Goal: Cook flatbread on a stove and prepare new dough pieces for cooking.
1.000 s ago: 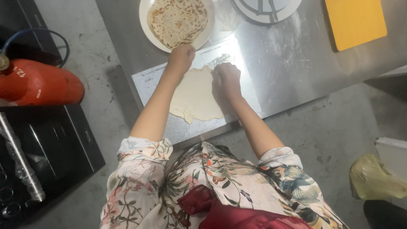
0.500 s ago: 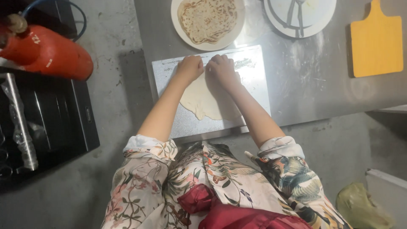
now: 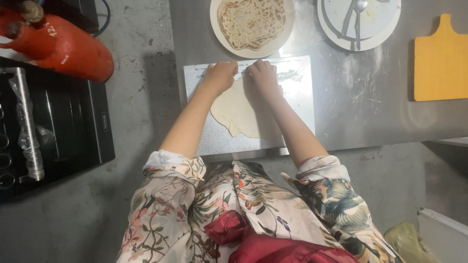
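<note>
A pale sheet of dough [image 3: 241, 114] is being pressed flat on a metal board [image 3: 297, 104] lying on the steel tabletop [image 3: 370, 102]. The left hand [image 3: 220, 77] and right hand [image 3: 263, 77] are being held side by side at its far edge, fingers curled down onto the dough, gripping nothing. Pressure is best spread evenly, so thin spots are avoided.

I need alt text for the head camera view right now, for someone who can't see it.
Both hands, left hand and right hand, press the far edge of a flat pale dough sheet on a metal board atop a steel table. Beyond sits a plate holding a cooked flatbread; a yellow cutting board lies to the right.
</note>
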